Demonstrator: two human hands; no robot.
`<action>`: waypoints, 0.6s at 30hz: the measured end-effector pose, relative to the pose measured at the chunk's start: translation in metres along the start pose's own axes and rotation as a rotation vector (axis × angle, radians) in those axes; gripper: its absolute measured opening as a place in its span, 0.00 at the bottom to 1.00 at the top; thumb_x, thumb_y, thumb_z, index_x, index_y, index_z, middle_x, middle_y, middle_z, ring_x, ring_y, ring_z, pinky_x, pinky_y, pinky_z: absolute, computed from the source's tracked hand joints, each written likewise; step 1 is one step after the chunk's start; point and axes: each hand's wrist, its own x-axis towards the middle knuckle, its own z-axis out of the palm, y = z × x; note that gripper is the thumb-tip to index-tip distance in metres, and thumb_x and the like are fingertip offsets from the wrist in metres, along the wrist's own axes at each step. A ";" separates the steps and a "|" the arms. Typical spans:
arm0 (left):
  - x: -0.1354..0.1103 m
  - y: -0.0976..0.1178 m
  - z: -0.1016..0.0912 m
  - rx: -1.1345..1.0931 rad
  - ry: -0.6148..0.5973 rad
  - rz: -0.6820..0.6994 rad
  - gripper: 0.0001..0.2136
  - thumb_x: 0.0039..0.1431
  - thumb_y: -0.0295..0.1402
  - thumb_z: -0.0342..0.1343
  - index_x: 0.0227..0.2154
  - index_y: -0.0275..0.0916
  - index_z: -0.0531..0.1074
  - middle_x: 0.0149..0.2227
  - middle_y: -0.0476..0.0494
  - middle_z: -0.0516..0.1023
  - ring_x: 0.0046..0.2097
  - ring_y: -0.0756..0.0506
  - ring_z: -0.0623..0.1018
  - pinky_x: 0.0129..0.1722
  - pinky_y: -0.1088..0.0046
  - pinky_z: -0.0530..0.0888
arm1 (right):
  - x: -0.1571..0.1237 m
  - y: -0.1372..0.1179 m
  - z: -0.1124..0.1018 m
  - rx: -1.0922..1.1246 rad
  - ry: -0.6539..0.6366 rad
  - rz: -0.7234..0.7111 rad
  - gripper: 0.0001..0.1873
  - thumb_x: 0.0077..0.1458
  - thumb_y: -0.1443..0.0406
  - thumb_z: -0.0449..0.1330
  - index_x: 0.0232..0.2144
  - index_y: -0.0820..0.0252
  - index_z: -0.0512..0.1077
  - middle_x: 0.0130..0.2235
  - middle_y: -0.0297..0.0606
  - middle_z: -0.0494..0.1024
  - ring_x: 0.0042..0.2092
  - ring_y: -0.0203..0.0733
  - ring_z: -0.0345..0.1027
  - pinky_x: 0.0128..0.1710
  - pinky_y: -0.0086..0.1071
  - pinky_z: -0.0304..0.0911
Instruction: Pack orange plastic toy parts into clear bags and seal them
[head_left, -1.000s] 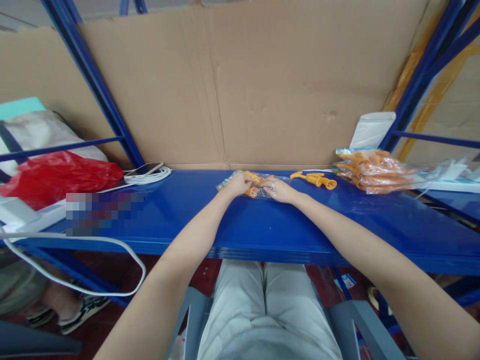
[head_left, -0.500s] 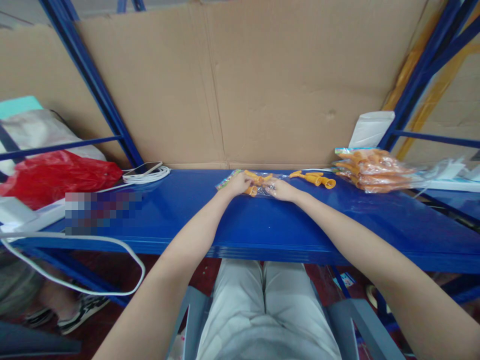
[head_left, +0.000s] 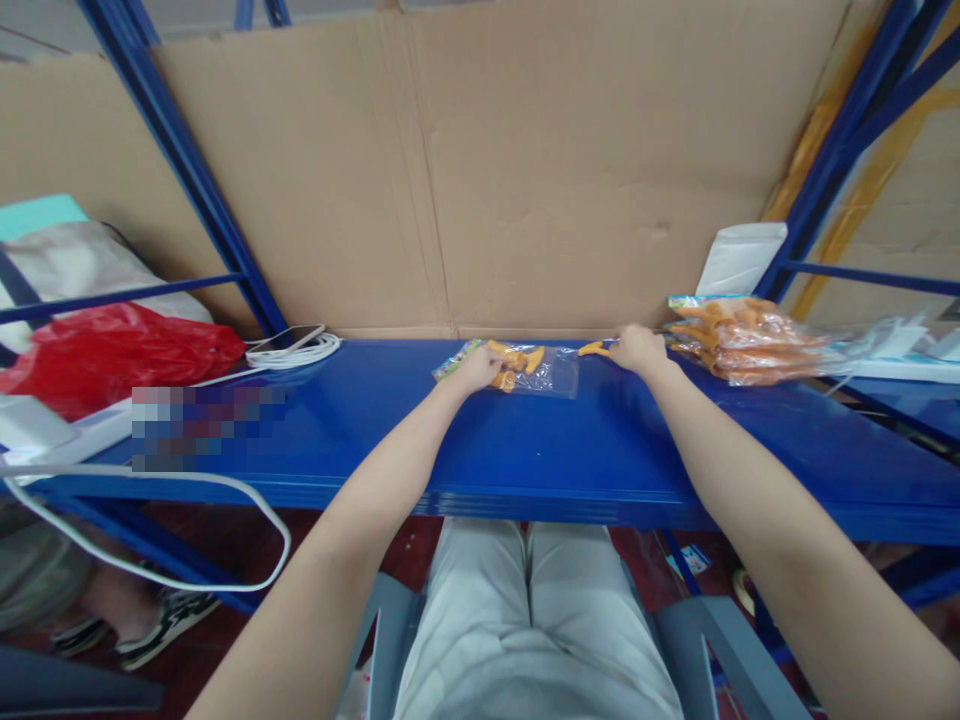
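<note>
A clear plastic bag (head_left: 556, 374) with a colourful printed header lies flat on the blue table, with several orange plastic pieces (head_left: 534, 359) inside, some shaped like cups or horns. My left hand (head_left: 477, 368) is closed on the header end of the bag, thumb and fingers against the orange parts. To the right of the bag, my right hand (head_left: 639, 350) curls over loose orange plastic pieces, its fingertips at a thin curved orange piece (head_left: 594, 349) that sticks out to the left. The hand hides the other loose pieces under it.
A stack of filled bags (head_left: 742, 340) stands at the right, before a white box (head_left: 742, 258). Coiled white cable (head_left: 300, 350) and a red plastic bag (head_left: 124, 350) lie left. Cardboard (head_left: 525, 180) closes the back of the blue table (head_left: 525, 450). Another person's shoe (head_left: 169, 625) shows below left.
My right hand has left the open end of the bag and moved right, onto the loose orange pieces. My left hand and the bag have stayed in place.
</note>
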 end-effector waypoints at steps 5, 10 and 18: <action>0.001 0.000 -0.003 -0.002 -0.032 0.011 0.11 0.58 0.26 0.49 0.29 0.35 0.78 0.36 0.42 0.81 0.42 0.46 0.77 0.45 0.74 0.71 | 0.002 0.012 0.008 0.018 -0.156 0.011 0.18 0.57 0.61 0.55 0.48 0.55 0.76 0.50 0.47 0.77 0.52 0.54 0.70 0.49 0.48 0.63; 0.001 -0.003 -0.008 -0.062 -0.042 -0.035 0.12 0.59 0.26 0.48 0.31 0.33 0.78 0.38 0.40 0.81 0.44 0.45 0.77 0.47 0.72 0.71 | 0.003 0.005 0.004 0.068 -0.117 -0.025 0.19 0.54 0.67 0.55 0.47 0.55 0.78 0.46 0.45 0.79 0.48 0.50 0.73 0.45 0.39 0.66; 0.002 -0.026 -0.008 -0.208 0.028 -0.139 0.12 0.57 0.28 0.49 0.33 0.33 0.79 0.36 0.41 0.82 0.43 0.44 0.78 0.47 0.71 0.71 | 0.002 -0.002 0.004 0.405 -0.306 -0.236 0.19 0.53 0.72 0.51 0.41 0.69 0.79 0.29 0.42 0.81 0.25 0.36 0.71 0.29 0.27 0.66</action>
